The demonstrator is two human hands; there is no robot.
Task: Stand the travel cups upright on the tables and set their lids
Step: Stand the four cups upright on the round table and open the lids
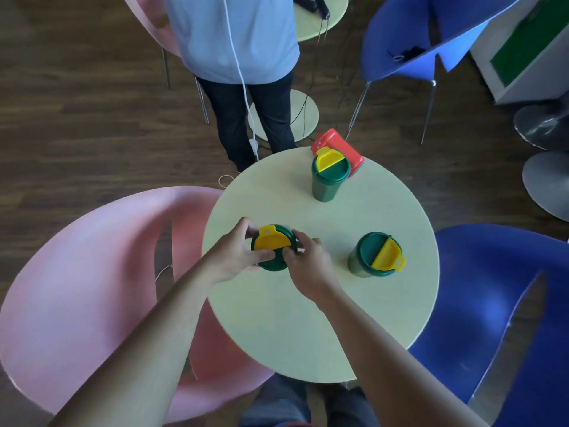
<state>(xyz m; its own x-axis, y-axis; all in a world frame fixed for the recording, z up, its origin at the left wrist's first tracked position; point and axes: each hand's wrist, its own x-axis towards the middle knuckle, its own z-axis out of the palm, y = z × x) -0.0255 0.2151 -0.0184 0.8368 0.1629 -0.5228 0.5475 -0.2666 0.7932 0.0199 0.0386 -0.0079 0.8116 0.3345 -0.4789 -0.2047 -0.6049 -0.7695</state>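
Note:
Three green travel cups with green-and-yellow lids stand upright on a round pale table [308, 318]. The left cup [272, 246] is near the table's left edge. My left hand [234, 254] grips its lid from the left and my right hand [308, 263] grips it from the right; the cup's body is mostly hidden under the lid and my fingers. A second cup [377, 254] stands free at the right with its lid on. The third cup [328, 177] stands at the far side, lid on, right in front of a red box.
The red box [348, 149] lies at the table's far edge. A pink chair [92, 288] is at the left, a blue chair [498, 318] at the right, another blue chair [415, 41] farther back. A person [240, 57] stands just beyond the table, cables on the floor.

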